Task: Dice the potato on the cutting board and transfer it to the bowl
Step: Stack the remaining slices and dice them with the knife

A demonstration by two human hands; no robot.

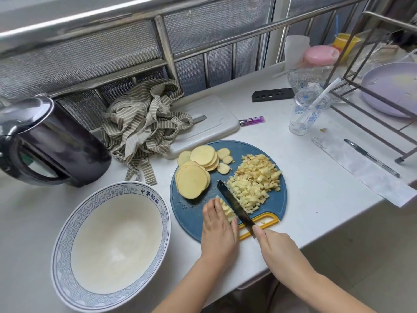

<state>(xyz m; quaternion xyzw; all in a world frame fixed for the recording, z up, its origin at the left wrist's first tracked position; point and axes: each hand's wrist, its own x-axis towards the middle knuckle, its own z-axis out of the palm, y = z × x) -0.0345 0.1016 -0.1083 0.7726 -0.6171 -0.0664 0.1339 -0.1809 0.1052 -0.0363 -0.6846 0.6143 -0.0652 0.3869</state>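
Note:
A round blue cutting board (194,213) with a yellow handle lies on the white counter. Round potato slices (194,180) are stacked on its left and back. A pile of diced potato (255,181) covers its right side. My left hand (220,227) presses down on a small stack of potato strips (226,210) at the board's front. My right hand (276,247) grips the handle of a black knife (234,204), whose blade rests against those strips. A large white bowl (65,240) with a blue wave rim stands empty left of the board.
A black kettle (45,141) stands at the far left. Behind the board are a striped cloth (144,125), a white board (207,123) and a purple lighter (251,120). To the right: a plastic cup (306,114), a pen (370,157), a dish rack with a purple plate (392,89).

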